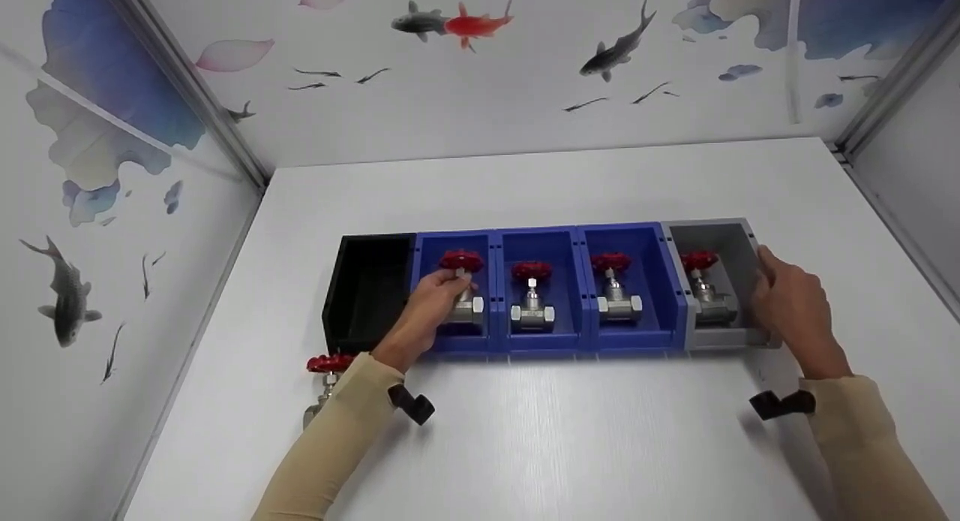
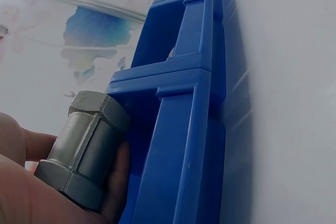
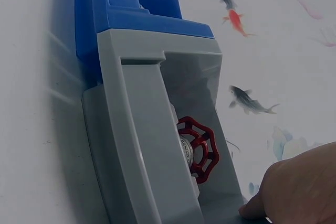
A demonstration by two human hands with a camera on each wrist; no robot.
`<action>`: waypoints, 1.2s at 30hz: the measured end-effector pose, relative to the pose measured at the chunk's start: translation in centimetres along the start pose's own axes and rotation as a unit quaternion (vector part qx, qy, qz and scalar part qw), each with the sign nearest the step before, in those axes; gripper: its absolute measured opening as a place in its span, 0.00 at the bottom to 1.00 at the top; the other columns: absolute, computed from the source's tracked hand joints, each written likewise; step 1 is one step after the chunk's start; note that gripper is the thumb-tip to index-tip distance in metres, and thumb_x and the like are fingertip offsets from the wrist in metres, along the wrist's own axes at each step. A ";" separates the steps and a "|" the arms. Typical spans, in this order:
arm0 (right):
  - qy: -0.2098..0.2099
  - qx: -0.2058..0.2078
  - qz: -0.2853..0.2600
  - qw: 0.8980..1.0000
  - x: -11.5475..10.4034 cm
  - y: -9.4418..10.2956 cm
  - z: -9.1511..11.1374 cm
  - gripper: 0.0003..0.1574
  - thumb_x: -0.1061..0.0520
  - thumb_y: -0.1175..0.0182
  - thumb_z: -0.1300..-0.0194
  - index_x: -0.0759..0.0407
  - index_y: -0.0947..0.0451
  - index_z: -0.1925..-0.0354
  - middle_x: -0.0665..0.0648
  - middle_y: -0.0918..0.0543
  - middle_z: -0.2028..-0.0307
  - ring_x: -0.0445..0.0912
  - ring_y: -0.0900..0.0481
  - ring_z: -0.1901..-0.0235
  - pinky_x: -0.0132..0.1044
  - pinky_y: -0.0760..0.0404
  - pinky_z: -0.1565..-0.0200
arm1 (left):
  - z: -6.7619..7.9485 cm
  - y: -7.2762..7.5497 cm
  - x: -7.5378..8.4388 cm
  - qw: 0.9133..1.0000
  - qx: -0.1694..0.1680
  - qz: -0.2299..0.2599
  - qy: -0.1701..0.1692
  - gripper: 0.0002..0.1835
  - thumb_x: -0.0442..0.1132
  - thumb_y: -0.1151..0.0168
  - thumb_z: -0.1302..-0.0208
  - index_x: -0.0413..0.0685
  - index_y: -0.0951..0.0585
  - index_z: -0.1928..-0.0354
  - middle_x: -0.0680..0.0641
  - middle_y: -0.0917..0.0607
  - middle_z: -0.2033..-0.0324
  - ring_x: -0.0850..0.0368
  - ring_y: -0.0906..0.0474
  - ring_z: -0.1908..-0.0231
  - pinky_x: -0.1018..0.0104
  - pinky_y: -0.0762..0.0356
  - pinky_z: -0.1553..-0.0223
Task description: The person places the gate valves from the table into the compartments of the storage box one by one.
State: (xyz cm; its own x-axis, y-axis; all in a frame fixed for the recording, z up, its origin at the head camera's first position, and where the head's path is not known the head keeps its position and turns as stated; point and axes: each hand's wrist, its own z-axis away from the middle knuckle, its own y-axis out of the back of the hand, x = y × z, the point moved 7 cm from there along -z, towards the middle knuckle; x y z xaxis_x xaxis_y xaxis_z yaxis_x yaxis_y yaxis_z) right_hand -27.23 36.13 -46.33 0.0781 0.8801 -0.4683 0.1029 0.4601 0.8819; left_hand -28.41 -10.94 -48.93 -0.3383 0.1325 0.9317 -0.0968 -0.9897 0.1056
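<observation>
My left hand (image 1: pixel 429 311) grips a metal valve with a red handwheel (image 1: pixel 461 260), over the left blue bin (image 1: pixel 420 344). Close up in the left wrist view, its hexagonal-ended body (image 2: pixel 84 142) lies between the thumb and fingers, beside the bin's front wall. At the far right of the row, my right hand (image 1: pixel 796 311) holds the outer side wall of the grey bin (image 1: pixel 716 338). Inside that bin stands another valve (image 1: pixel 712 303), its red handwheel (image 3: pixel 202 148) visible in the right wrist view.
The middle blue bin (image 1: pixel 538 344) and right blue bin (image 1: pixel 634 341) each contain an upright valve. A black bin (image 1: pixel 367 288) ends the row at left. Partly behind the left sleeve, another valve (image 1: pixel 328 386) stands on the white table (image 1: pixel 570 438). Printed panels enclose the table.
</observation>
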 end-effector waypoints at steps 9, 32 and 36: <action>0.008 0.005 -0.001 1.000 -0.1 0.2 0.0 0.31 0.60 0.57 0.24 0.69 0.43 0.28 0.84 0.31 0.42 0.58 0.30 0.72 0.42 0.36 0.76 | -0.7 -0.2 -0.1 1.000 0.001 -0.005 -0.009 0.17 0.44 0.46 0.26 0.40 0.22 0.45 0.47 0.17 0.55 0.56 0.29 0.58 0.61 0.35 0.54; 0.010 0.014 0.001 1.000 -0.3 0.2 0.2 0.31 0.60 0.58 0.24 0.69 0.44 0.27 0.83 0.31 0.42 0.58 0.29 0.70 0.42 0.35 0.74 | -1.4 -0.4 -0.7 1.000 0.013 -0.016 -0.004 0.19 0.45 0.46 0.26 0.40 0.22 0.42 0.45 0.20 0.48 0.53 0.28 0.51 0.55 0.33 0.45; 0.017 0.023 0.007 1.000 -0.3 0.2 0.1 0.30 0.61 0.57 0.24 0.71 0.42 0.29 0.83 0.30 0.43 0.59 0.28 0.71 0.42 0.35 0.75 | -1.5 -0.4 -1.0 1.000 0.011 -0.016 -0.003 0.18 0.46 0.46 0.26 0.41 0.22 0.43 0.45 0.20 0.49 0.52 0.28 0.51 0.54 0.34 0.45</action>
State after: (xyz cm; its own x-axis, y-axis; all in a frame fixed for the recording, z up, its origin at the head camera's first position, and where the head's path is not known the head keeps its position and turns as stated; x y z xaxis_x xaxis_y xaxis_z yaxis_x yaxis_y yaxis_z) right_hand -27.09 35.95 -46.03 0.0466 0.8905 -0.4525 0.1476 0.4419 0.8848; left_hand -29.44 -10.59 -50.43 -0.3290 0.1642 0.9300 -0.0875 -0.9858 0.1432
